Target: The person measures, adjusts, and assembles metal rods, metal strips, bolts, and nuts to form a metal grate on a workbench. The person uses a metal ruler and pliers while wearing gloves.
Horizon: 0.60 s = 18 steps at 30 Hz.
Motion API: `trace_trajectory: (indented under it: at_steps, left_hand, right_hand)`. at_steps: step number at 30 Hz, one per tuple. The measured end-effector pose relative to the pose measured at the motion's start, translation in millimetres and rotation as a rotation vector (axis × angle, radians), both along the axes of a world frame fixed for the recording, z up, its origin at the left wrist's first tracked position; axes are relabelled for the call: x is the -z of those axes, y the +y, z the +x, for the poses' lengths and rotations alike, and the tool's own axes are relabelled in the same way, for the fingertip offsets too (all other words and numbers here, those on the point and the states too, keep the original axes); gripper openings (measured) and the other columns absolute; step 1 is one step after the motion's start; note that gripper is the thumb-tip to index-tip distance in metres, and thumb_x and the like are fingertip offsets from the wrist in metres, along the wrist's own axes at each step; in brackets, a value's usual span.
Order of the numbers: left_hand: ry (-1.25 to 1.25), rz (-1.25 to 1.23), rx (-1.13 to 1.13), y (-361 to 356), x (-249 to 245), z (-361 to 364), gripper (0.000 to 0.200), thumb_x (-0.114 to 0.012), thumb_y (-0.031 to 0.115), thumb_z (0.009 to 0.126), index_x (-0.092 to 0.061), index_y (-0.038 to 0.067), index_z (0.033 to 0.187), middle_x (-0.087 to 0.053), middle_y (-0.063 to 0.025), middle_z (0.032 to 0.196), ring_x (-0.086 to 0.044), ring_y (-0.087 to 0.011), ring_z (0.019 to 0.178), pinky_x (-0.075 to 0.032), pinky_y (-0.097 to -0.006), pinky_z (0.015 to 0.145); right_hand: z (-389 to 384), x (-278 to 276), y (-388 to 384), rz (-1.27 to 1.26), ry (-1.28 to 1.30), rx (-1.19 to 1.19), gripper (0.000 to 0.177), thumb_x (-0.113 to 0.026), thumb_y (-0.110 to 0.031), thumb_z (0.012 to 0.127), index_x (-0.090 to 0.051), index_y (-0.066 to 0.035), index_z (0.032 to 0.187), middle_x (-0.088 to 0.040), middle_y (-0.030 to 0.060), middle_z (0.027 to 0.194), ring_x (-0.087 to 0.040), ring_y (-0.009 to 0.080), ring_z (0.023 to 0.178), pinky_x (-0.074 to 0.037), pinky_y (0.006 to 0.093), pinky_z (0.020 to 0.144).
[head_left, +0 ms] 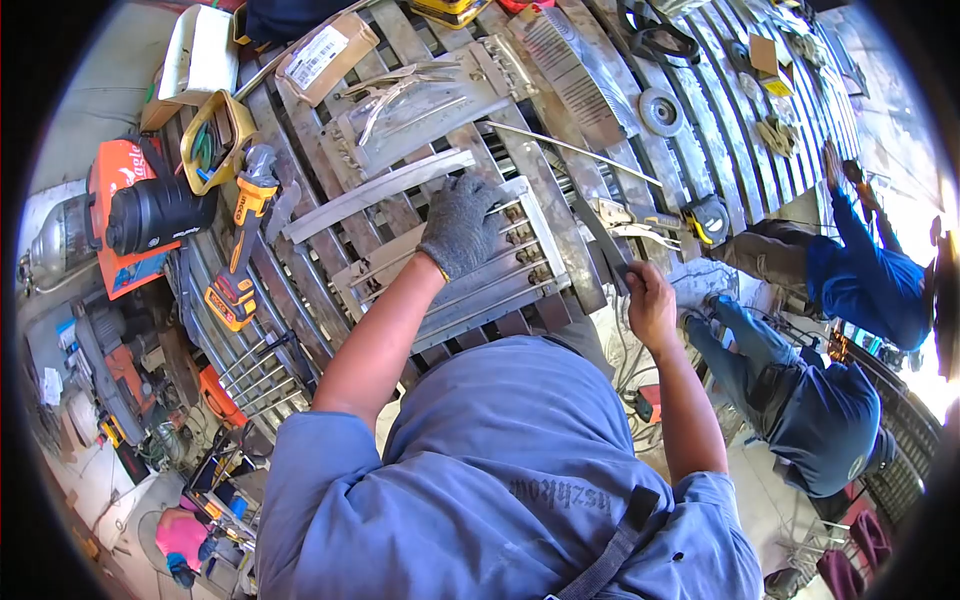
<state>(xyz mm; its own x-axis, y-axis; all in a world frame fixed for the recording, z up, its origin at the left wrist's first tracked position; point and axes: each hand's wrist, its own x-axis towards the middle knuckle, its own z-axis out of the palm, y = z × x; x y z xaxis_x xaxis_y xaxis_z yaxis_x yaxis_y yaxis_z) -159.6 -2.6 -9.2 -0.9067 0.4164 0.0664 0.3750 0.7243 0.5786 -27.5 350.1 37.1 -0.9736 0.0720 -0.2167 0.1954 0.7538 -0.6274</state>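
Fingers (641, 273) of the bare right hand (655, 309) are clamping a dark flat bar (601, 236) over the slatted desk (528, 165). The gloved left hand (463, 226) is resting on a rodded metal frame (541, 232) lying there — whether it's gripping, I cannot tell. Beyond, a pale strip (385, 194) is lying — farther, locking pliers (400, 80) are sitting on a plate (420, 138).

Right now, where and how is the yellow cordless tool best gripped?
The yellow cordless tool is probably best gripped around its middle, from the side facing the left hand: it narrows there between metal head and bulky battery.
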Motion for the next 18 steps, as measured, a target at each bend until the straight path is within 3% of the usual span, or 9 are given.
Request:
trace_trajectory:
  at_steps: [6, 10, 13, 18]
  left_hand:
    - [0.049, -0.028, -0.003, 3.2, -3.0, 2.7, 0.023, -0.073, 0.017, 0.094, -0.077, 0.009, 0.115, -0.068, -0.0173, 0.113, -0.063, -0.0418, 0.113, -0.049, -0.0550, 0.104]
    - [-0.056, -0.134, -0.003, 3.4, -12.5, 8.7, 0.030, -0.068, 0.022, 0.098, -0.075, 0.015, 0.127, -0.067, -0.0137, 0.121, -0.061, -0.0388, 0.119, -0.047, -0.0566, 0.104]
    - [-0.003, -0.125, -0.023, 2.5, -13.5, 13.6, 0.032, -0.069, 0.017, 0.096, -0.075, 0.012, 0.127, -0.068, -0.0153, 0.117, -0.062, -0.0404, 0.115, -0.049, -0.0541, 0.102]
    - [-0.006, -0.248, -0.005, 1.3, -11.8, 20.3, 0.044, -0.069, 0.015, 0.089, -0.073, 0.013, 0.133, -0.068, -0.0143, 0.120, -0.061, -0.0382, 0.120, -0.047, -0.0550, 0.103]
  right_hand:
    - [-103.7, -11.5, -49.5, 0.046, 0.067, -0.172, 0.015, -0.065, -0.011, 0.106, -0.072, -0.005, 0.118, -0.074, 0.0199, 0.114, -0.072, 0.0479, 0.105, -0.058, 0.0538, 0.088]
    - [-161.6, 4.2, -80.8, 0.070, 0.072, -0.318, 0.015, -0.066, -0.012, 0.106, -0.073, -0.005, 0.117, -0.075, 0.0200, 0.114, -0.073, 0.0477, 0.102, -0.058, 0.0541, 0.087]
    - [-194.0, 12.7, -103.4, 0.081, 0.142, -0.389, 0.014, -0.066, -0.013, 0.105, -0.076, -0.006, 0.113, -0.075, 0.0205, 0.115, -0.073, 0.0471, 0.103, -0.059, 0.0549, 0.088]
    - [-222.3, 26.5, -126.1, 0.170, 0.089, -0.440, 0.016, -0.067, -0.017, 0.106, -0.078, -0.010, 0.114, -0.075, 0.0199, 0.113, -0.074, 0.0475, 0.100, -0.059, 0.0576, 0.087]
